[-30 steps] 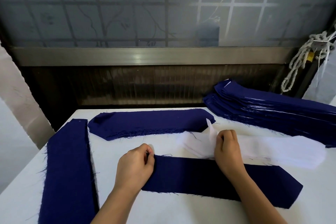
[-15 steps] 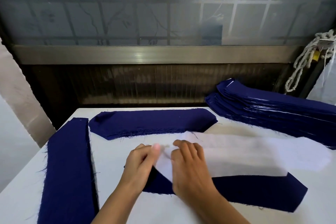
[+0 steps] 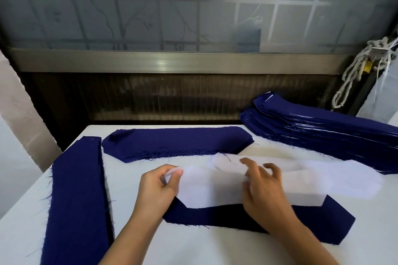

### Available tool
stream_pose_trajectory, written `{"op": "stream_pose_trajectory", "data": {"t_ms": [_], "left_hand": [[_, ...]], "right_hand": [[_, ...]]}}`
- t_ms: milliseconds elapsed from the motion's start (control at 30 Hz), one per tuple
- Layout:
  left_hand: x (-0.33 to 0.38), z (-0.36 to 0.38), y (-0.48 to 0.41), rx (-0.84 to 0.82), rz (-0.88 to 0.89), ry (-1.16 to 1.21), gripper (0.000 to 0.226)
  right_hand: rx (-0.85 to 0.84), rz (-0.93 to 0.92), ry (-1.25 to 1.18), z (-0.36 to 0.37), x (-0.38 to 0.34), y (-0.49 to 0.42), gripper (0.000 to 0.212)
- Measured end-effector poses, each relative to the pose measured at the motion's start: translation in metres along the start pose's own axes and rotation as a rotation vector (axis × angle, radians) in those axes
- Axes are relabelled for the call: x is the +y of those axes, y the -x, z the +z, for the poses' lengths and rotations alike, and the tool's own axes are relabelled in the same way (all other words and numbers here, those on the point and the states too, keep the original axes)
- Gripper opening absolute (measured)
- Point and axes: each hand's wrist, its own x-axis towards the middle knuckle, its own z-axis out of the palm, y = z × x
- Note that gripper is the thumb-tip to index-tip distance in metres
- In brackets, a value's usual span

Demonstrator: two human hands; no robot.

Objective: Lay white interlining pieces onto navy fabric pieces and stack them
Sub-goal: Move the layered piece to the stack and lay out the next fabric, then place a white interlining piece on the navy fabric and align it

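The left hand (image 3: 159, 187) reaches in from below, knuckles up, with thumb and forefinger pinching the left tip of a white interlining piece (image 3: 211, 191). The right hand (image 3: 265, 189) lies palm-down on the piece's middle, its fingers lifted, loosely bent and spread, gripping nothing. The interlining runs left to right across the desk (image 3: 193, 247), its angled end pointing left. It covers the far part of a navy fabric piece (image 3: 333, 226), which lies along the same axis with its near edge still bare. A stack of finished pieces (image 3: 323, 127) sits at the far right.
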Motion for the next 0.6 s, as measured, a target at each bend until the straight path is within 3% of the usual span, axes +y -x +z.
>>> {"op": "stream_pose_trajectory", "data": {"t_ms": [167, 300, 400, 500, 533, 600], "left_hand": [[0.002, -0.003, -0.004, 0.117, -0.012, -0.049, 0.011], [0.003, -0.009, -0.006, 0.152, -0.027, 0.007, 0.037], [0.008, -0.013, -0.002, 0.103, -0.115, 0.285, 0.036], [0.008, -0.021, -0.002, 0.106, -0.204, 0.373, 0.046], [0.007, -0.024, -0.003, 0.088, -0.209, 0.333, 0.043], [0.004, -0.029, -0.005, 0.06, -0.159, 0.014, 0.03]], "right_hand": [[0.086, 0.177, 0.102, -0.029, 0.057, 0.031, 0.05], [0.361, 0.299, 0.102, -0.038, 0.088, 0.057, 0.039], [0.507, 0.474, 0.003, -0.039, 0.092, 0.061, 0.033], [0.537, 0.686, -0.292, -0.038, 0.084, 0.058, 0.037], [0.53, 0.724, -0.352, -0.037, 0.084, 0.059, 0.037], [0.475, 0.735, -0.31, -0.035, 0.088, 0.061, 0.032]]}}
